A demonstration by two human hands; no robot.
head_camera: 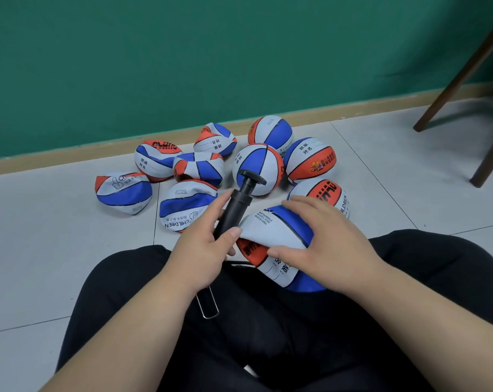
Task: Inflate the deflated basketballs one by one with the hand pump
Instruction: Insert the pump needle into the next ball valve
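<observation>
A crumpled red, white and blue basketball (279,236) rests on my lap, between my knees. My right hand (321,236) lies over its top and right side, gripping it. My left hand (203,244) is closed around the lower barrel of a black hand pump (237,205). The pump tilts up and to the right, its T-handle (252,176) pushed in near the barrel. Its lower end is hidden behind my thumb and the ball.
Several deflated balls (123,192) lie on the grey tiled floor at the left, by the green wall. Several round, full balls (258,168) sit behind the pump at the right. Brown wooden chair legs (460,77) stand at the far right. A metal stool frame (208,304) shows under my lap.
</observation>
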